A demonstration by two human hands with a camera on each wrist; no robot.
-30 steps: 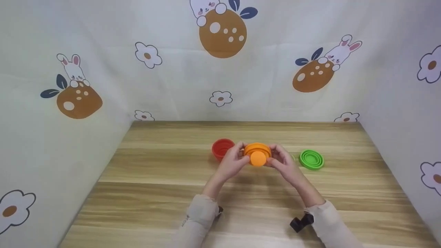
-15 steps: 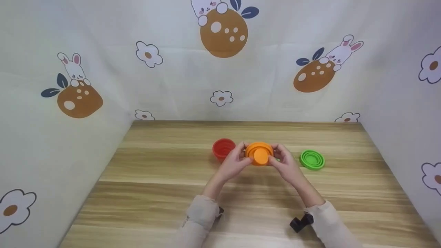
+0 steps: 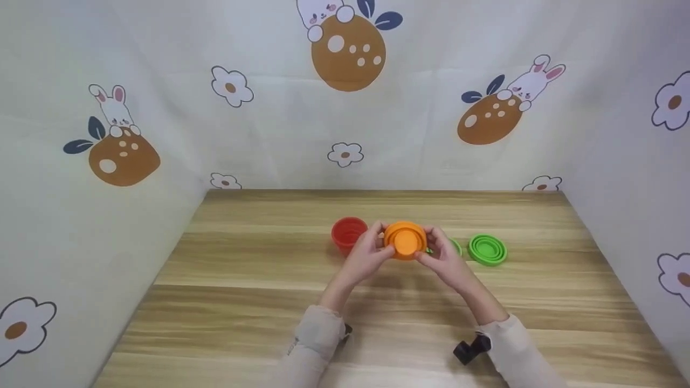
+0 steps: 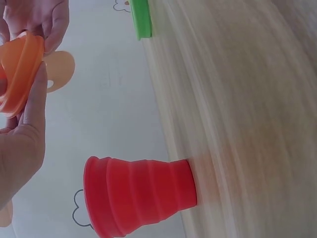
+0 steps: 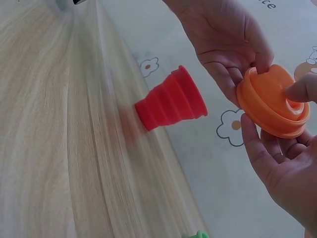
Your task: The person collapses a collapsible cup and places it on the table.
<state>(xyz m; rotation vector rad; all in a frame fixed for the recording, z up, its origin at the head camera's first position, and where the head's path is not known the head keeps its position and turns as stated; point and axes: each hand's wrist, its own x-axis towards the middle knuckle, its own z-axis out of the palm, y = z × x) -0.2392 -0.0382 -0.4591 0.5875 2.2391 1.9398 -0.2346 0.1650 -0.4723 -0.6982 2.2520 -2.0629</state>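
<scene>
Both hands hold an orange collapsible cup [image 3: 405, 242] up above the table, its round bottom facing the head camera and its rings folded nearly flat. My left hand [image 3: 367, 253] grips its left side, thumb by the bottom and fingers at the rim. From the right, my right hand [image 3: 446, 260] pinches it the same way. In the right wrist view, a thumb presses on the middle of the orange cup [image 5: 262, 111]. Behind the left hand, a red collapsible cup [image 3: 346, 235] stands extended, mouth up; its stepped wall [image 4: 143, 191] shows in the left wrist view.
A green collapsible cup [image 3: 488, 249] lies folded flat on the wooden table [image 3: 242, 323], right of the hands. Another green rim [image 3: 457, 247] is mostly hidden behind the right hand. Patterned cloth [image 3: 280, 134] encloses the table at the back and sides.
The orange cup's bottom, which stuck out low in front of the rings, now sits centred inside them. The cup has tilted to face the head camera more squarely. Both hands keep their hold.
</scene>
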